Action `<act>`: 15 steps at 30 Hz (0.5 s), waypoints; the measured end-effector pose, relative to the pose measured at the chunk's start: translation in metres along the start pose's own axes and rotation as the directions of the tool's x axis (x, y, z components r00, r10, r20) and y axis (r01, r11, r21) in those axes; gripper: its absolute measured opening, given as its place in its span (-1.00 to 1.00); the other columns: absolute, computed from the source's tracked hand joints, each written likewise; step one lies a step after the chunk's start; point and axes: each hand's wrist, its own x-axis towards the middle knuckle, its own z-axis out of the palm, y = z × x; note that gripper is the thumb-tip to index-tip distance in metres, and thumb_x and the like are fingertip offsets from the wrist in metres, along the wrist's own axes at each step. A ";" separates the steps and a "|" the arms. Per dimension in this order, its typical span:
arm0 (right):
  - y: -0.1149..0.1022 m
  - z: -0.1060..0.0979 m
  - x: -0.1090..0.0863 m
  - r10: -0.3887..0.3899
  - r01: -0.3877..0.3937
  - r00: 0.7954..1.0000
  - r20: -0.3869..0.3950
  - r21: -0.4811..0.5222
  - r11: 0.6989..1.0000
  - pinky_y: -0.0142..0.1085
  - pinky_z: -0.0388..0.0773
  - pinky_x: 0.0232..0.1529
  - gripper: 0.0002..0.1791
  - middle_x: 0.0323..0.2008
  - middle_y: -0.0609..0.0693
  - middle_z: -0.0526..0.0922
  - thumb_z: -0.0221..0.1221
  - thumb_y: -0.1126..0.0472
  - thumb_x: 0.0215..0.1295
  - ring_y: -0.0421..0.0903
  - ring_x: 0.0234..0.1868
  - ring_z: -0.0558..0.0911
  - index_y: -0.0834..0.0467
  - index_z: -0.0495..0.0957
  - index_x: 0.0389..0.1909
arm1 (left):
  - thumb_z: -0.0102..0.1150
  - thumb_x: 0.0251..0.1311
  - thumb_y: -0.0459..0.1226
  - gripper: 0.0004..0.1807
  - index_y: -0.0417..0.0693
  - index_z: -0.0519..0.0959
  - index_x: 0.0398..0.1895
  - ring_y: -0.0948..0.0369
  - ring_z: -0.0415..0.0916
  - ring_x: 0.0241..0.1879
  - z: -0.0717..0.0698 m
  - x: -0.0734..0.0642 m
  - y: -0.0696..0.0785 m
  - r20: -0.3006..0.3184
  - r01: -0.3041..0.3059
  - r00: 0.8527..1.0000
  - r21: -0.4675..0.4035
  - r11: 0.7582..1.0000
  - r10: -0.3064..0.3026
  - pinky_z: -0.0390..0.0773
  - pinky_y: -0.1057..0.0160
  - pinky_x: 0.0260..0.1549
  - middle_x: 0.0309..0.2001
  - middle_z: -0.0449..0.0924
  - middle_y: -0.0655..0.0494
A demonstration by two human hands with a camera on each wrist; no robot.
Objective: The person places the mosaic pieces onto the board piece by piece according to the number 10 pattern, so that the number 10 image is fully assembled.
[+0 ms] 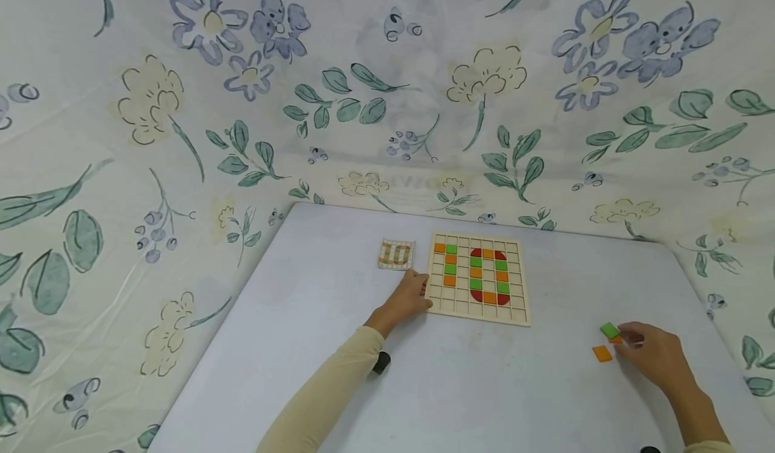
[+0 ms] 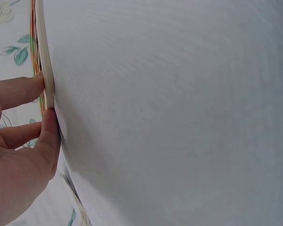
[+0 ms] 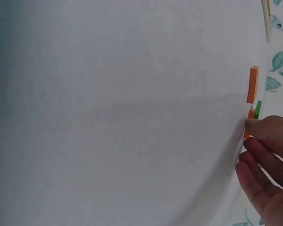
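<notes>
A square wooden grid board lies on the table with orange, green and red tiles in it, forming a "1" and a "0". My left hand holds the board's left edge, thumb and fingers against the wooden rim in the left wrist view. To the right, my right hand pinches an orange tile between thumb and fingers, low over the table. A green tile partly covers that orange tile in the head view. Another orange tile lies just in front.
A small pattern card showing a similar "10" lies left of the board. One black object shows beside the left forearm, another near the right wrist. Floral cloth surrounds the white table.
</notes>
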 end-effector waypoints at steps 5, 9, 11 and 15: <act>-0.003 0.003 0.002 0.010 -0.010 1.000 -0.007 0.004 1.000 0.05 0.56 -0.25 -0.53 -0.22 0.35 0.63 0.39 0.27 0.03 0.28 -0.17 0.59 0.46 0.55 -0.07 | 0.35 0.10 -0.45 -0.32 -0.40 0.33 0.30 0.15 0.38 -0.09 0.001 0.000 -0.002 0.006 0.006 1.000 -0.016 1.000 -0.006 0.48 0.21 -0.06 -0.05 0.27 -0.05; -0.007 0.003 0.004 0.019 -0.019 1.000 0.002 0.008 1.000 0.01 0.56 -0.29 -0.50 -0.21 0.36 0.62 0.40 0.24 0.04 0.27 -0.18 0.58 0.47 0.54 -0.06 | 0.35 0.10 -0.45 -0.35 -0.39 0.36 0.28 0.15 0.39 -0.08 0.002 0.000 -0.003 0.005 -0.001 1.000 -0.029 1.000 0.001 0.48 0.20 -0.05 -0.06 0.27 -0.04; -0.008 0.003 0.005 0.011 -0.011 1.000 -0.004 0.001 1.000 0.01 0.56 -0.29 -0.52 -0.24 0.34 0.63 0.39 0.27 0.03 0.26 -0.19 0.59 0.48 0.54 -0.07 | 0.34 0.10 -0.45 -0.36 -0.39 0.37 0.27 0.15 0.38 -0.08 0.002 -0.001 -0.002 0.003 -0.008 1.000 -0.032 0.999 0.008 0.47 0.18 -0.05 -0.07 0.26 -0.04; -0.007 0.003 0.006 -0.011 0.011 1.000 -0.014 -0.010 1.000 0.06 0.55 -0.26 -0.56 -0.26 0.33 0.63 0.34 0.33 0.02 0.26 -0.21 0.58 0.48 0.54 -0.08 | 0.34 0.11 -0.45 -0.35 -0.38 0.35 0.28 0.15 0.37 -0.09 0.000 0.000 0.000 0.003 -0.006 1.000 -0.018 1.000 0.006 0.47 0.19 -0.05 -0.05 0.27 -0.05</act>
